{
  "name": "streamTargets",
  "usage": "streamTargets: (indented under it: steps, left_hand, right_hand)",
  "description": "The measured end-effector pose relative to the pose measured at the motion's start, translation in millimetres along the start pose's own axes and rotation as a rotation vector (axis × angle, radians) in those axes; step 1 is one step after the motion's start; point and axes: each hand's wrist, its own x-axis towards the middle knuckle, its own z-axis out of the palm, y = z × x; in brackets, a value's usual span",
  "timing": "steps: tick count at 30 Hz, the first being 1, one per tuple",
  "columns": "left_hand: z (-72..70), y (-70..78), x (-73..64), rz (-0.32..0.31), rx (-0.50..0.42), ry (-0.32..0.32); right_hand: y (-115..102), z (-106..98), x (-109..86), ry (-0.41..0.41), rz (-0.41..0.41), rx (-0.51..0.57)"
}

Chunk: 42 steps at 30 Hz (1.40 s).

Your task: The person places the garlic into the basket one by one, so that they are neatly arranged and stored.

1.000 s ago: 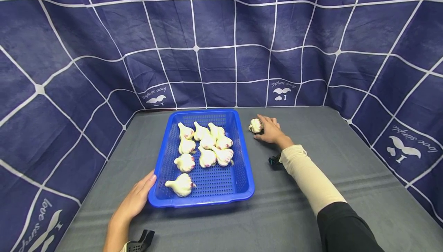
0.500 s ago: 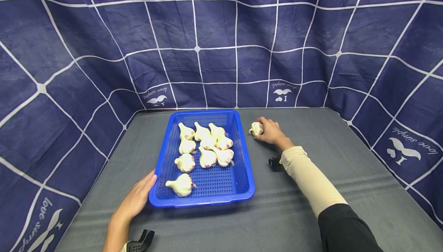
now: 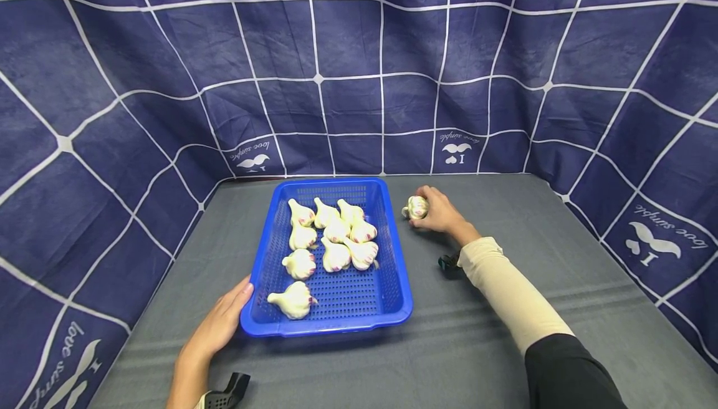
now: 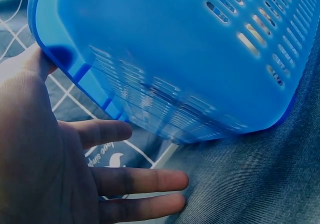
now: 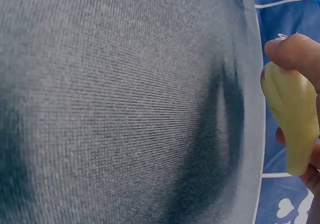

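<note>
My right hand [image 3: 442, 214] grips a white garlic bulb [image 3: 416, 207] to the right of the blue basket [image 3: 331, 327]. In the right wrist view the thumb and fingers press on opposite sides of that pale bulb [image 5: 289, 111], and a shadow lies on the cloth beside it. At the basket's near left corner rests my left hand [image 3: 215, 322]. The left wrist view shows its thumb over the basket rim, with the other fingers [image 4: 145, 181] stretched out along the outer side. Several more garlic bulbs [image 3: 337, 256] lie inside the basket, mostly toward its back and left.
Grey cloth [image 3: 449, 334] covers the table. A blue curtain [image 3: 426, 41] with white grid lines closes off the back and both sides. Perforated bare floor shows at the basket's front right. A wrist camera [image 3: 447, 263] sits under the right forearm.
My right fingers have closed round the garlic bulb, which has turned slightly and sits a little higher in the grasp. The left hand and the basket have stayed put.
</note>
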Motion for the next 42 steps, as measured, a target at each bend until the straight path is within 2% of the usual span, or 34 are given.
streamTargets:
  steps: [10,31,42]
  left_hand:
    - [0.0,0.4,0.3,0.003,-0.013,-0.007]
    - [-0.1,-0.2,-0.7,0.01,-0.022,-0.013]
    - [0.1,-0.5,0.5,0.009,-0.022,-0.012]
  right_hand:
    - [-5,-6,-5.7,0.05,-0.105,-0.032]
    - [-12,-12,-12.4,0.066,-0.196,-0.013]
    - [-18,-18,-15.3,0.074,-0.196,0.042]
